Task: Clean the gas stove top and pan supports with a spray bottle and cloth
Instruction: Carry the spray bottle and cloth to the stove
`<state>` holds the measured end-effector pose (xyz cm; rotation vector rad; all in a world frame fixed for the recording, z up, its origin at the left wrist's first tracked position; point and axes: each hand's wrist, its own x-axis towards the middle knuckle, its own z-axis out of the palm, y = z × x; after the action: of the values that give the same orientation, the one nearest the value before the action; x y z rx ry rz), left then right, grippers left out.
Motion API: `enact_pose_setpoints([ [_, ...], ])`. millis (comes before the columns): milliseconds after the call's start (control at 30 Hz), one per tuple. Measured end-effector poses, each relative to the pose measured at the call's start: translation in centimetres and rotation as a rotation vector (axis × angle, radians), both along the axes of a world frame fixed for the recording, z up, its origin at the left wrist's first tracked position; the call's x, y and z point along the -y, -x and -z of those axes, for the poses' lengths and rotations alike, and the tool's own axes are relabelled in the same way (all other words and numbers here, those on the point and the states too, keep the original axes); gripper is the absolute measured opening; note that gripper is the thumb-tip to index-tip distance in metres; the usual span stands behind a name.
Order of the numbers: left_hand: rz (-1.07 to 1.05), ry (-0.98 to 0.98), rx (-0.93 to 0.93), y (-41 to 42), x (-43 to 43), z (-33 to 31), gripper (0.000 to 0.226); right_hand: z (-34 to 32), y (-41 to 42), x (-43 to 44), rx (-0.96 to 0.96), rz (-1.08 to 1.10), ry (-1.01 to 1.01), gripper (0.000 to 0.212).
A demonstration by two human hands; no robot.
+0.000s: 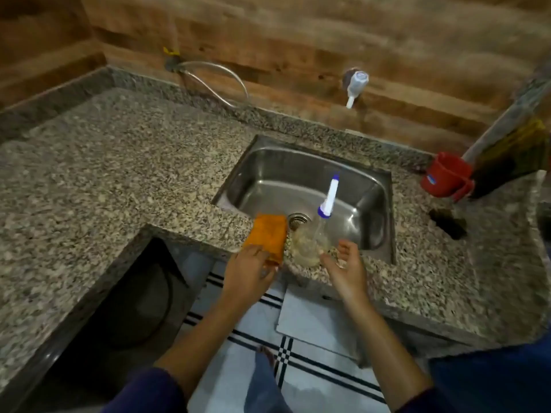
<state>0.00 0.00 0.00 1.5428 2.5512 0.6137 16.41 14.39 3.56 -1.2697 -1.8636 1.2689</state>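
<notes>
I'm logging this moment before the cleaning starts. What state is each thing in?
orange cloth: folded, on the counter edge, under the left hand.
spray bottle: upright on the counter, capped, not gripped.
right hand: open, palm up, beside the bottle.
sink: no water standing in it.
wall tap: no water running.
red mug: tipped on its side.

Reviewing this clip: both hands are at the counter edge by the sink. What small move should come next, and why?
Probably close the right hand around the spray bottle and lift it. That hand is open, palm up, right beside the bottle, which stands on the counter edge at the sink. The left hand already rests on the orange cloth. No stove is in view.
</notes>
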Motion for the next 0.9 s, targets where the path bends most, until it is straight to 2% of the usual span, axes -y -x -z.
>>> enact_pose_setpoints([
  [67,-0.103,0.01,0.026,1.2,-3.0,0.6,0.031,0.2,1.9,-2.5,0.0,-0.017,-0.05,0.069],
  [133,-0.162,0.116,0.029,2.3,-6.1,1.2,0.036,0.3,3.6,-4.8,-0.02,-0.069,-0.043,0.075],
  [267,-0.256,0.241,0.08,3.2,-9.4,2.0,0.047,0.3,5.6,-7.2,-0.077,-0.211,-0.013,0.049],
  [400,-0.271,0.268,0.048,3.1,-10.0,3.8,0.043,1.5,6.3,-7.7,-0.12,-0.281,0.033,0.027],
  [500,-0.23,0.198,0.029,3.4,-9.9,3.6,0.037,1.8,6.8,-7.8,-0.145,-0.29,0.056,0.017],
  [567,-0.249,0.109,0.084,4.2,-9.8,3.0,0.032,1.4,7.5,-8.1,-0.166,-0.301,0.077,0.025],
  [667,-0.353,0.021,0.27,6.0,-9.2,1.3,0.021,0.1,9.6,-8.6,-0.191,-0.344,0.057,0.033],
  [800,-0.53,-0.104,0.351,9.7,-6.5,-1.6,0.022,-1.2,15.0,-8.6,-0.24,-0.464,0.032,0.01],
  [900,-0.702,-0.19,0.355,12.5,-2.8,-3.7,0.021,-1.3,19.9,-6.9,-0.275,-0.57,0.027,0.024],
])
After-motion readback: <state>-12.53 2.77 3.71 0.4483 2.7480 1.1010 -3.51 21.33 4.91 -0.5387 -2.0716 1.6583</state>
